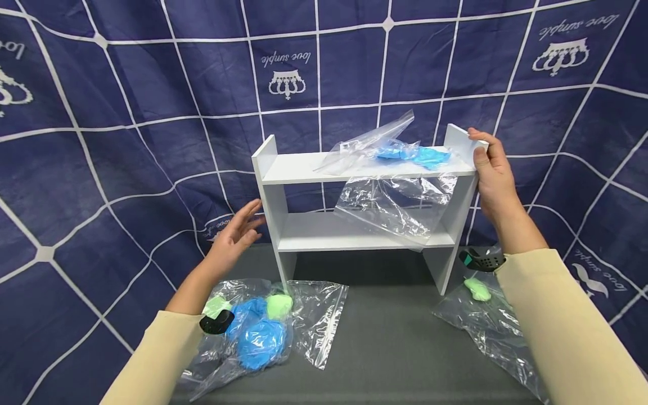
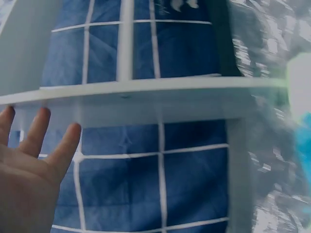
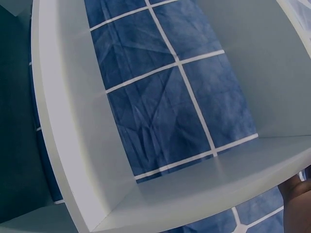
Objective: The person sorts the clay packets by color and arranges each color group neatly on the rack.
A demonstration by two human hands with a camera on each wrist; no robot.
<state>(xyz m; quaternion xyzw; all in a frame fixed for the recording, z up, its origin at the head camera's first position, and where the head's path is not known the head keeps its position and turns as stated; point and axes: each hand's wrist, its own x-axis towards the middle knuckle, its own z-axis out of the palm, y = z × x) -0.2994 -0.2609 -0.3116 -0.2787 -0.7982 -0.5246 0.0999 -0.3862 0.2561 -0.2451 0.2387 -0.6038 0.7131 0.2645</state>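
Observation:
A white two-tier shelf (image 1: 364,246) stands upright on the dark grey tabletop in the head view. My right hand (image 1: 495,174) grips the top of its right side panel, fingers over the edge and thumb on the front; only part of that hand (image 3: 299,206) shows in the right wrist view. My left hand (image 1: 234,239) is beside the left side panel, fingers extended towards it and holding nothing. In the left wrist view, the spread fingers of the left hand (image 2: 34,165) overlap the panel's edge. A clear plastic bag with crumpled blue material (image 1: 427,157) lies on the top board.
More clear plastic (image 1: 387,205) shows between the two boards. At front left lie clear bags with blue bundles (image 1: 260,343) and light green pieces (image 1: 279,306). Another bag with a light green piece (image 1: 477,289) lies at right. A navy checked curtain (image 1: 212,73) surrounds the table.

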